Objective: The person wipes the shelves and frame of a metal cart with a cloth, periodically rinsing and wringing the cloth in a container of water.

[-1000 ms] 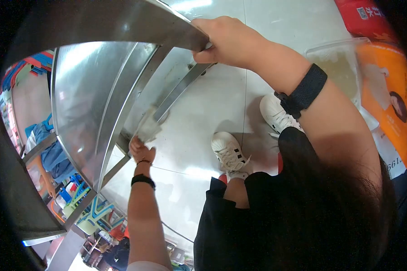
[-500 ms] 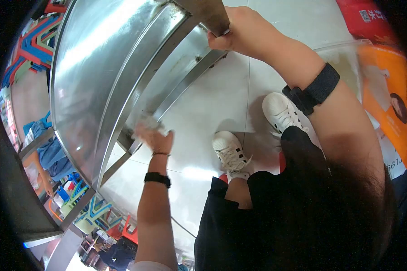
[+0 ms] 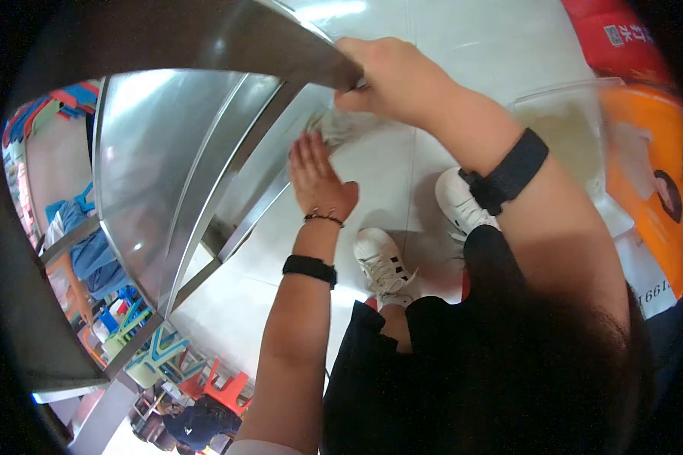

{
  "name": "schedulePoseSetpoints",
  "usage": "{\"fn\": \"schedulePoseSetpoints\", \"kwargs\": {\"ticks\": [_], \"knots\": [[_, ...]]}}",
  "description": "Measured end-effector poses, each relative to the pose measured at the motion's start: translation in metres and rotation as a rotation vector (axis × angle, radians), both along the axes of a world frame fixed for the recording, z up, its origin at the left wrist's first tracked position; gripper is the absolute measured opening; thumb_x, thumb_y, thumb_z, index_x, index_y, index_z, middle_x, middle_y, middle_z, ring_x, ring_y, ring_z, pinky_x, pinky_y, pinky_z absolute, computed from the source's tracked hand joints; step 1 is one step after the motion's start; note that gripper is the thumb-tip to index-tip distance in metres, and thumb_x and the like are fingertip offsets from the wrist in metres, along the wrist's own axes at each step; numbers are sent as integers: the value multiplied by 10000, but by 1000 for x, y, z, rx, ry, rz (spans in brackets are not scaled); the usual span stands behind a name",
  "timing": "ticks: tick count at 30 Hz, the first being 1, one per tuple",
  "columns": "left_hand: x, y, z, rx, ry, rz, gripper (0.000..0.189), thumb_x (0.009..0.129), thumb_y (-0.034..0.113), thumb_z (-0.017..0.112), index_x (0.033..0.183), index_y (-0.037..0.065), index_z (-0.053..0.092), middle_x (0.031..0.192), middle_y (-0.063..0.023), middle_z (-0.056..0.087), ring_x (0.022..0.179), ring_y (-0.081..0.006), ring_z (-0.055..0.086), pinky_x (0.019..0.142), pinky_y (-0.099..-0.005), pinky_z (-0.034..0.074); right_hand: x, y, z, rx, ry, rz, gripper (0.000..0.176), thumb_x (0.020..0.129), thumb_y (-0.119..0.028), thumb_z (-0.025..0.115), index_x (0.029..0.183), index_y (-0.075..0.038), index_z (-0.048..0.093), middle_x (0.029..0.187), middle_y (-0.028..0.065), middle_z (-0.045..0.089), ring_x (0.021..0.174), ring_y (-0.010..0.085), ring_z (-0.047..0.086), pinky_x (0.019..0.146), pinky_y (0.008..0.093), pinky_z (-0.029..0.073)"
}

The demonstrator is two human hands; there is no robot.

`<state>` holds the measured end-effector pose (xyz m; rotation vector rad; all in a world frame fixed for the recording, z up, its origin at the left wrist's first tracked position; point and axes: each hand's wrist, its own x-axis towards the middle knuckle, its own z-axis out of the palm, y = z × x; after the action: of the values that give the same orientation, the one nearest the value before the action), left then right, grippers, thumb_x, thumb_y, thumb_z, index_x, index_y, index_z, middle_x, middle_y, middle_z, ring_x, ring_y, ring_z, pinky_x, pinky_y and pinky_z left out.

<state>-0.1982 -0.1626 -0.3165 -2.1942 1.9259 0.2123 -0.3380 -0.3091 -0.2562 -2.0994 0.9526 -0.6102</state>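
My left hand [image 3: 319,178], wearing a thin bracelet and a black wristband, presses a pale, crumpled cloth [image 3: 337,127] against the metal frame's lower bar. Its fingers are stretched forward, the thumb stands apart, and the cloth shows past the fingertips, slightly blurred. Higher up on the right, my right hand [image 3: 387,76] grips the end of a dark metal edge [image 3: 281,53]; most of its fingers are hidden on the far side. Below that edge lies a shiny stainless-steel panel [image 3: 155,167], part of the same metal furniture.
White sneakers [image 3: 379,262] stand on the pale tiled floor [image 3: 387,182]. At right are a clear plastic container [image 3: 561,136], an orange package [image 3: 649,189] and a red bag [image 3: 618,38]. Colourful stools [image 3: 159,353] and other people, one in blue trousers [image 3: 91,254], appear at left.
My left hand and the cloth have moved up and right along the frame, closer to my right hand. The dark metal edge now covers more of the upper view. My right hand keeps its grip.
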Motion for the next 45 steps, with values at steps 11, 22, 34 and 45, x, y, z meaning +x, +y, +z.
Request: {"fn": "schedulePoseSetpoints", "kwargs": {"ticks": [11, 22, 34, 45], "knots": [[187, 142, 15, 686, -431, 558, 905, 629, 430, 532, 1223, -39, 36, 1295, -115, -90, 1191, -270, -101, 975, -365, 6, 1, -2, 1, 9, 21, -1, 275, 614, -219, 579, 826, -62, 500, 697, 126, 552, 652, 281, 534, 588, 350, 431], [142, 124, -30, 341, -244, 668, 967, 599, 499, 492, 1094, -240, 113, 1204, -339, -102, 1115, -412, -205, 894, -510, -96, 4, 3, -9, -103, -94, -96, 148, 636, -175, 529, 727, -64, 496, 568, 101, 509, 512, 249, 486, 504, 301, 392], [72, 49, -18, -449, 858, 669, 323, 827, 211, 337, 1048, -10, 417, 1045, -151, 454, 996, -234, 408, 867, -369, 274, -8, 7, -4, 58, 2, -143, 250, 610, -226, 578, 803, -86, 506, 657, 113, 550, 613, 277, 528, 577, 344, 417], [49, 97, 80, -503, 2289, 1088, 461, 773, 326, 345, 1151, 64, 336, 1169, -126, 352, 1069, -300, 338, 904, -489, 217, -48, 8, 4, 177, -119, -87, 288, 686, -77, 527, 940, -46, 395, 737, 84, 533, 653, 178, 529, 570, 262, 425]]}}
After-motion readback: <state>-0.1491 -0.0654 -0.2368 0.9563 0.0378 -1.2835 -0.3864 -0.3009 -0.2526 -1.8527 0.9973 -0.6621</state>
